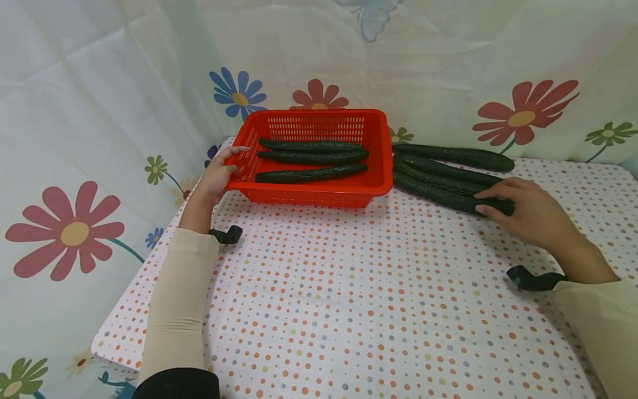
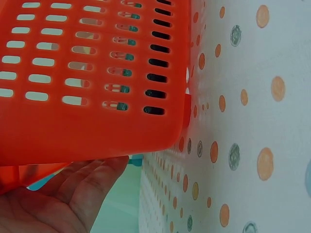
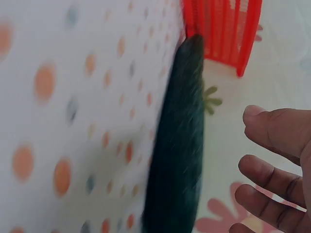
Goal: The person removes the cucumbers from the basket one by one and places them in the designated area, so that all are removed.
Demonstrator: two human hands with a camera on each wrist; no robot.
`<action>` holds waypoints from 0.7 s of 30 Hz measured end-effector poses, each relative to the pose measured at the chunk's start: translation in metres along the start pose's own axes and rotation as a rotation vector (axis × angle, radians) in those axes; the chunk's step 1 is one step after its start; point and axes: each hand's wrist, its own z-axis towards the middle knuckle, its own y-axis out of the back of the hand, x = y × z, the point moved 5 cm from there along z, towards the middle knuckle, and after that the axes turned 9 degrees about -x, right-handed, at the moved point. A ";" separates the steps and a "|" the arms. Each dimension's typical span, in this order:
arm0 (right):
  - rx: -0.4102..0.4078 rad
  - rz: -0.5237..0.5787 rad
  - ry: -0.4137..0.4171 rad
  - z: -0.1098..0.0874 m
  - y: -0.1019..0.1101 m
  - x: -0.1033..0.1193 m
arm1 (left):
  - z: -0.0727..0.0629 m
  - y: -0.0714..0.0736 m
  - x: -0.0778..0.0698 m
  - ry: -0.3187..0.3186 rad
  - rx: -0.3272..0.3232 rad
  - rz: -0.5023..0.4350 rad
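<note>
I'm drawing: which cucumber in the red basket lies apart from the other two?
The front cucumber, by the basket's near rim: a gap separates it from the middle cucumber, which lies close to the back cucumber.

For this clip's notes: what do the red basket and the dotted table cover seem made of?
Red basket: almost certainly molded plastic, smooth and slightly glossy, with uniform slots and rounded corners. Dotted table cover: printed, mostly matte, faintly creased; vinyl or cloth, can't tell.
</note>
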 end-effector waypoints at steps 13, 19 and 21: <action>-0.138 0.085 0.194 0.002 0.012 0.071 | 0.002 -0.001 -0.003 -0.013 0.004 0.023; -0.145 0.120 0.273 0.015 0.010 0.105 | 0.000 0.002 -0.002 0.004 -0.006 0.025; -0.140 0.126 0.289 0.022 0.009 0.114 | -0.001 0.001 -0.001 0.004 -0.002 0.025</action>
